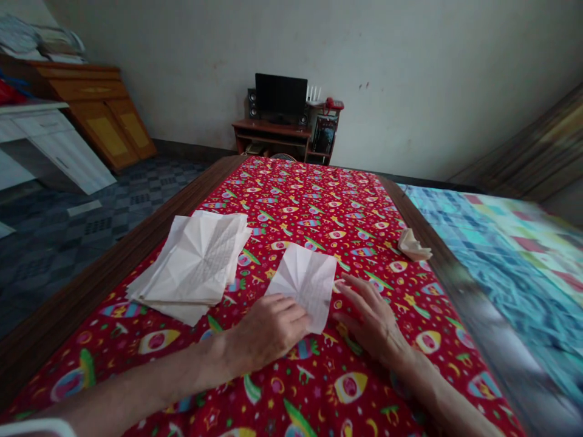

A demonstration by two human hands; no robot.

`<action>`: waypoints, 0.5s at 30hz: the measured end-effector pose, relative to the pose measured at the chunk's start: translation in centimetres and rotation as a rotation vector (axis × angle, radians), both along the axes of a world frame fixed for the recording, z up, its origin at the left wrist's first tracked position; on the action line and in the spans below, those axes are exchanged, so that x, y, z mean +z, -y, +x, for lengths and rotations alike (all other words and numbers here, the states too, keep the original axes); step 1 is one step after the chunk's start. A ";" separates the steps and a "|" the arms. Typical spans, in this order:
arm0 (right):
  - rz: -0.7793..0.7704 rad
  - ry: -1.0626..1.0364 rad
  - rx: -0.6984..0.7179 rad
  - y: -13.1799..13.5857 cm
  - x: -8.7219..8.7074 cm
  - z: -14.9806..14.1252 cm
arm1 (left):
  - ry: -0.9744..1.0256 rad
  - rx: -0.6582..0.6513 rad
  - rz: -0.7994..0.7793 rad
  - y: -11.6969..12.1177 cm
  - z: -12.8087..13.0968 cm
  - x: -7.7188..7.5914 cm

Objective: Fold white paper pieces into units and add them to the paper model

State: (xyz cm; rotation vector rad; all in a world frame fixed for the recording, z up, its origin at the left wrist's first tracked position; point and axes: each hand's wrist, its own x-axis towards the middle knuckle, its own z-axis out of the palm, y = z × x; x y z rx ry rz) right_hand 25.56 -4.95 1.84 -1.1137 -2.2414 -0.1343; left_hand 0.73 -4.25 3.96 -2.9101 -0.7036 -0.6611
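Creased sheet lies right of the paper stack, on the red cloth.
Left hand, half curled, touches the sheet, its grip I cannot tell; farther from the paper stack, right hand is loosely open, holding nothing.

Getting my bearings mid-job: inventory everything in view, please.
Single sheet: 1, white, centre
Paper pile: 1, white, left
Folded paper: 1, cream, right
Cloth: 1, red, on table
Table: 1, brown, beneath
Monitor: 1, black, back
Speakers: 2, black, beside monitor
Back desk: 1, brown, back
Router: 1, white, back
Telephone: 1, red, beside router
Computer case: 1, black, below telephone
Cabinet: 1, orange, back left
Clutter: several, mixed, atop cabinet
Side desk: 1, white, left
Bedding: uncounted, mostly blue, right
Curtain: 1, brown, right
Floor: 1, grey, left
Wall: 1, grey, back
Left hand: 1, bare, on sheet
Right hand: 1, bare, beside sheet
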 end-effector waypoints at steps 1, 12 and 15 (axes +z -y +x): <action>0.013 0.017 0.036 0.2 0.1 -0.4 | -0.005 0.008 -0.009 0.0 0.5 -0.1; -0.183 -0.247 0.214 0.4 -0.6 -0.4 | -0.038 -0.057 -0.297 -1.4 -2.1 -0.7; -0.273 -0.317 0.237 0.5 -0.4 -0.2 | -0.009 -0.011 -0.312 -2.4 -3.4 -1.5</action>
